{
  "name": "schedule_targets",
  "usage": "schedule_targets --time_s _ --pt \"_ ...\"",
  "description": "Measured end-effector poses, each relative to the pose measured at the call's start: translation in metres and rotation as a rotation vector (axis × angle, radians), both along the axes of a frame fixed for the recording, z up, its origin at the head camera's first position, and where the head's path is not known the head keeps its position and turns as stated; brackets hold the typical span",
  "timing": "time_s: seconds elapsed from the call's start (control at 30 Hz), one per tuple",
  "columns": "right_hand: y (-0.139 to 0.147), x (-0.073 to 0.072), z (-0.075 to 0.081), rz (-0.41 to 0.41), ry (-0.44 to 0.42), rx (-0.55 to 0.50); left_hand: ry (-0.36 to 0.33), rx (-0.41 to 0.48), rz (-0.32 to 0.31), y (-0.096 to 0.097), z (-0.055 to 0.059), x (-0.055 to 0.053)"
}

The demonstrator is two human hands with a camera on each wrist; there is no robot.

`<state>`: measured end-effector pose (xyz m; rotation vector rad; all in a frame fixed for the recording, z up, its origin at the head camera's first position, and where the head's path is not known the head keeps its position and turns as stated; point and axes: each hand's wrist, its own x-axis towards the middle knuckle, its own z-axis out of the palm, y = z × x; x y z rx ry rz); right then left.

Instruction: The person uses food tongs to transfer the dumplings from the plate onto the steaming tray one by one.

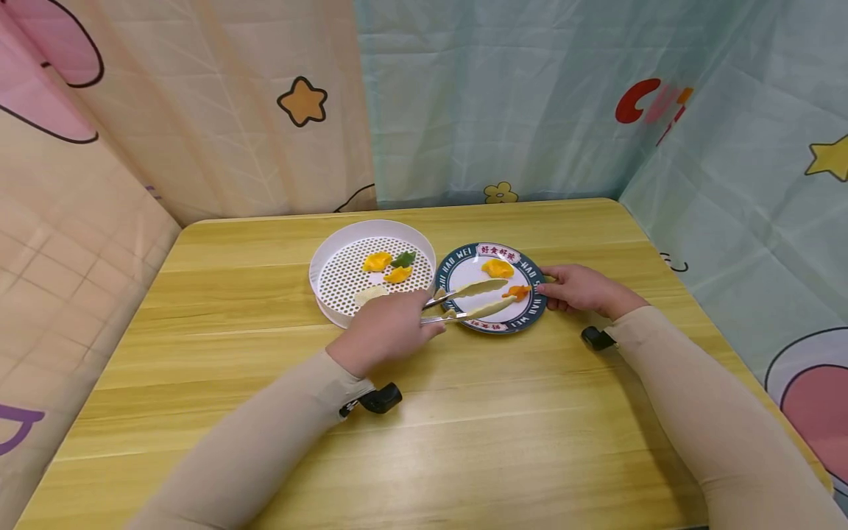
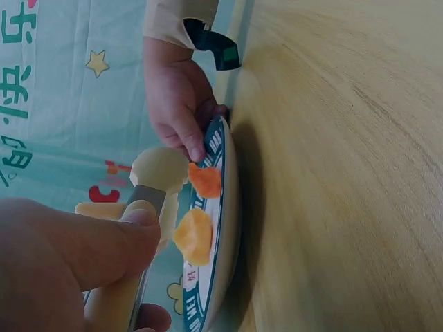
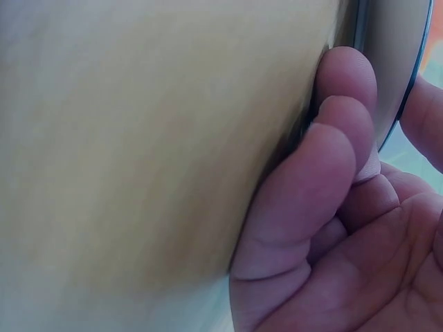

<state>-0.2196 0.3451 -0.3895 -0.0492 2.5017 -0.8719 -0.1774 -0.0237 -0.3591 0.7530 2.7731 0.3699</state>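
Observation:
My left hand (image 1: 391,330) grips a pair of tongs (image 1: 482,288) with cream tips, which reach out over a round plate (image 1: 461,274). The tips stand apart, and nothing shows between them. On the plate lie a yellow dumpling (image 1: 497,269) and an orange dumpling (image 1: 517,293); the lower tip overlaps the orange one's edge in the head view. My right hand (image 1: 584,289) pinches the plate's right rim, thumb on top and fingers (image 3: 297,187) beneath it. In the left wrist view the plate (image 2: 232,228) is seen edge-on, with both dumplings showing.
Left of the plate stands a white round steamer tray (image 1: 316,276) with a perforated base. Inside are two yellow dumplings (image 1: 377,261), a green dumpling (image 1: 403,259) and a pale dumpling (image 1: 369,294) partly behind my left hand. Curtains enclose the wooden table (image 1: 464,427).

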Motion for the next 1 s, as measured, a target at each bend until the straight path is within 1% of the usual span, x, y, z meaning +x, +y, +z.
schedule_targets --time_s 0.13,0.3,0.6,0.8,1.0 --pt "-0.001 -0.001 -0.001 -0.003 -0.002 -0.005 -0.003 0.002 -0.002 0.010 -0.006 0.001" --pt "0.000 -0.002 -0.001 -0.002 -0.008 -0.006 0.007 -0.015 0.002 0.017 -0.011 -0.001" --pt "0.000 -0.003 0.000 0.002 -0.014 -0.007 0.019 -0.021 0.009 0.023 -0.010 0.000" --pt "0.000 -0.001 0.000 0.000 -0.026 -0.015 0.016 -0.028 0.001 0.028 -0.014 -0.001" --pt "-0.001 0.000 0.002 0.003 -0.027 -0.007 0.033 -0.039 0.001 0.030 -0.016 -0.001"
